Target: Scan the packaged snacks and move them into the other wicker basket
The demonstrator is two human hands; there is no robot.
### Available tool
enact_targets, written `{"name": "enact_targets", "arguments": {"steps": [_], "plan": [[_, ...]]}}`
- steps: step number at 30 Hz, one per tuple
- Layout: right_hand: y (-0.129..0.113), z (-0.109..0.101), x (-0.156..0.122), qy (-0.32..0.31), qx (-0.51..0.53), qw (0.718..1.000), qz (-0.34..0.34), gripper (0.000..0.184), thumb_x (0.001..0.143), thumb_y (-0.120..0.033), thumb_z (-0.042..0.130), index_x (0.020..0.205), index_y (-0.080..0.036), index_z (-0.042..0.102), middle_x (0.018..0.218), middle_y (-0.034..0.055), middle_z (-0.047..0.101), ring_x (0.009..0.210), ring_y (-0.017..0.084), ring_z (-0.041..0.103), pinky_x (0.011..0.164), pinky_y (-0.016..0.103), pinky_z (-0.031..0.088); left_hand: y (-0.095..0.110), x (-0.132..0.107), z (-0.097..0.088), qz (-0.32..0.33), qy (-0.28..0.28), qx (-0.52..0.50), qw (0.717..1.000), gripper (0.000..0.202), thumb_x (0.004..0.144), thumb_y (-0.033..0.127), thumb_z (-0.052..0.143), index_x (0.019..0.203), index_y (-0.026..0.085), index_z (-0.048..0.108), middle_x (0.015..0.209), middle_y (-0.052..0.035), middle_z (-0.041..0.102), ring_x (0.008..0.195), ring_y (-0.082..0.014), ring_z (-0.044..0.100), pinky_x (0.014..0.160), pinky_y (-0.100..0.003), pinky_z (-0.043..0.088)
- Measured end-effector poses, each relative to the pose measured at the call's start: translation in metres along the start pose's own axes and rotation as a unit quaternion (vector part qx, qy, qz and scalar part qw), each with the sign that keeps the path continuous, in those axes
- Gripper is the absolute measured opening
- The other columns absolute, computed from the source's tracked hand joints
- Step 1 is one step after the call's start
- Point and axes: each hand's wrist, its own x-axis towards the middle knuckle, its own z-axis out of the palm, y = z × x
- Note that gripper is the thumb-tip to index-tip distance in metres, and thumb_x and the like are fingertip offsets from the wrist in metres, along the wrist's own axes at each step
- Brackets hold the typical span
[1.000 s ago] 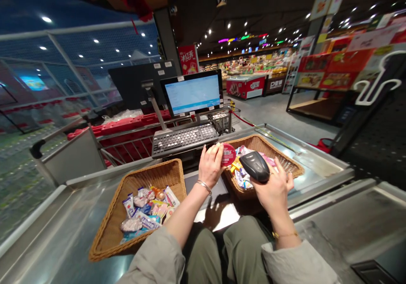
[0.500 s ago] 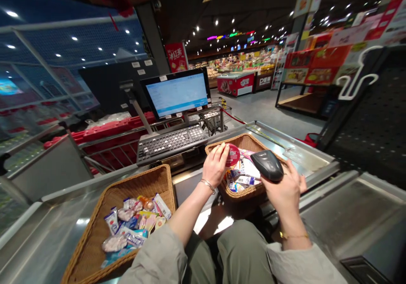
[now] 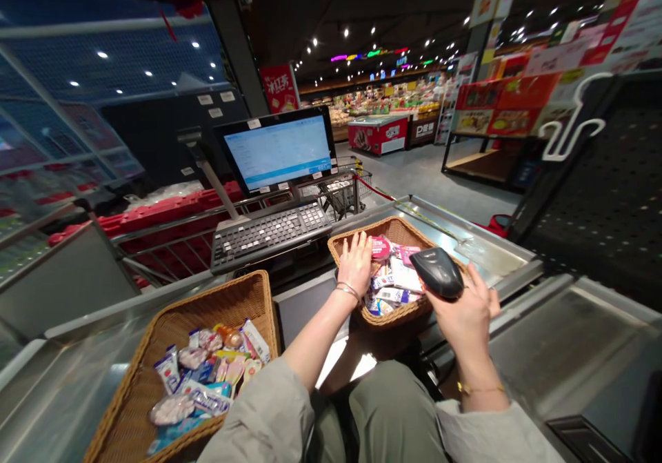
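My left hand (image 3: 356,263) is stretched out flat over the right wicker basket (image 3: 395,225), fingers apart and holding nothing. A round red snack pack (image 3: 380,247) lies in that basket right beside my fingertips, on top of several other small packets (image 3: 393,287). My right hand (image 3: 468,319) hovers over the basket's near right rim, closed around a black handheld barcode scanner (image 3: 437,272) whose head points left toward the packets. A second wicker basket (image 3: 235,296) with several wrapped snacks sits at my lower left.
A till monitor (image 3: 276,149) and keyboard (image 3: 269,232) stand behind the baskets on the steel checkout counter (image 3: 522,342). A wire shopping cart (image 3: 341,194) is behind the keyboard. Red crates (image 3: 165,213) are stacked at left, and store shelves (image 3: 496,114) stand at right.
My left hand has lowered the round red pack into the right basket and let go, its fingers now spread. The scanner hand has barely moved. The view has shifted slightly right.
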Motion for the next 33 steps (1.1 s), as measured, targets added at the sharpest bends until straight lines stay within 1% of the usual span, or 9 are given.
{"name": "enact_targets", "arguments": {"steps": [3, 6, 9, 14, 17, 21, 25, 29, 33], "plan": [[-0.002, 0.004, -0.003, 0.001, 0.001, 1.0, 0.006, 0.041, 0.078, -0.05, 0.066, 0.102, -0.017, 0.074, 0.114, 0.016, 0.075, 0.134, 0.037, 0.053, 0.117, 0.062, 0.018, -0.009, -0.012, -0.017, -0.044, -0.016, 0.032, 0.998, 0.064, 0.1, 0.034, 0.051, 0.157, 0.009, 0.036, 0.167, -0.0185, 0.031, 0.158, -0.0335, 0.02, 0.127, -0.063, 0.017], [-0.008, 0.008, -0.008, -0.014, 0.009, 1.0, 0.005, 0.039, 0.078, -0.049, 0.066, 0.1, -0.018, 0.074, 0.113, 0.0159, 0.074, 0.134, 0.038, 0.051, 0.116, 0.063, 0.018, -0.017, -0.028, -0.034, -0.065, -0.021, 0.038, 0.997, 0.067, 0.1, 0.042, 0.053, 0.157, 0.01, 0.037, 0.167, -0.0181, 0.029, 0.158, -0.0349, 0.018, 0.126, -0.067, 0.015], [-0.018, 0.012, -0.012, -0.022, 0.021, 1.0, -0.006, 0.039, 0.079, -0.047, 0.066, 0.105, -0.018, 0.073, 0.116, 0.0156, 0.073, 0.133, 0.037, 0.052, 0.117, 0.064, 0.017, -0.024, -0.048, -0.047, -0.075, -0.018, 0.035, 0.996, 0.07, 0.099, 0.045, 0.055, 0.157, 0.009, 0.038, 0.167, -0.019, 0.028, 0.158, -0.0357, 0.019, 0.126, -0.066, 0.017], [-0.036, 0.018, -0.017, -0.045, 0.022, 0.999, -0.014, 0.037, 0.077, -0.05, 0.066, 0.095, -0.018, 0.072, 0.111, 0.0158, 0.074, 0.134, 0.037, 0.051, 0.117, 0.063, 0.018, -0.033, -0.091, -0.059, -0.093, -0.005, 0.034, 0.995, 0.073, 0.098, 0.046, 0.057, 0.157, 0.009, 0.035, 0.167, -0.0193, 0.029, 0.157, -0.0351, 0.02, 0.126, -0.065, 0.019], [-0.05, 0.022, -0.021, -0.074, 0.029, 0.997, -0.016, 0.043, 0.077, -0.05, 0.067, 0.108, -0.02, 0.071, 0.12, 0.0165, 0.072, 0.135, 0.036, 0.051, 0.118, 0.063, 0.018, -0.042, -0.117, -0.064, -0.103, 0.001, 0.039, 0.994, 0.072, 0.098, 0.046, 0.057, 0.157, 0.009, 0.036, 0.166, -0.0197, 0.031, 0.157, -0.0349, 0.021, 0.126, -0.063, 0.021], [-0.071, 0.028, -0.028, -0.092, 0.048, 0.994, -0.045, 0.043, 0.077, -0.05, 0.065, 0.106, -0.019, 0.07, 0.118, 0.0164, 0.072, 0.135, 0.037, 0.05, 0.117, 0.064, 0.019, -0.062, -0.148, -0.071, -0.12, 0.003, 0.049, 0.992, 0.074, 0.098, 0.046, 0.057, 0.158, 0.01, 0.033, 0.166, -0.0204, 0.031, 0.157, -0.0345, 0.022, 0.126, -0.061, 0.024], [-0.091, 0.037, -0.037, -0.121, 0.065, 0.987, -0.079, 0.045, 0.079, -0.052, 0.064, 0.108, -0.017, 0.07, 0.118, 0.0173, 0.072, 0.136, 0.037, 0.05, 0.118, 0.064, 0.02, -0.088, -0.175, -0.081, -0.151, -0.003, 0.062, 0.987, 0.076, 0.098, 0.046, 0.057, 0.159, 0.011, 0.03, 0.167, -0.0203, 0.03, 0.157, -0.0344, 0.021, 0.126, -0.061, 0.023], [-0.111, 0.048, -0.048, -0.139, 0.078, 0.983, -0.09, 0.049, 0.079, -0.053, 0.065, 0.112, -0.017, 0.069, 0.121, 0.0179, 0.071, 0.135, 0.036, 0.051, 0.119, 0.062, 0.021, -0.112, -0.202, -0.094, -0.191, -0.037, 0.081, 0.978, 0.076, 0.098, 0.046, 0.058, 0.159, 0.01, 0.031, 0.167, -0.0208, 0.029, 0.158, -0.0335, 0.02, 0.127, -0.06, 0.019], [-0.129, 0.059, -0.056, -0.167, 0.099, 0.975, -0.111, 0.042, 0.081, -0.051, 0.062, 0.106, -0.018, 0.071, 0.116, 0.0156, 0.073, 0.137, 0.037, 0.049, 0.118, 0.064, 0.019, -0.135, -0.228, -0.105, -0.229, -0.077, 0.094, 0.966, 0.075, 0.098, 0.044, 0.058, 0.158, 0.007, 0.032, 0.167, -0.0215, 0.027, 0.158, -0.0332, 0.019, 0.127, -0.059, 0.018]]}}
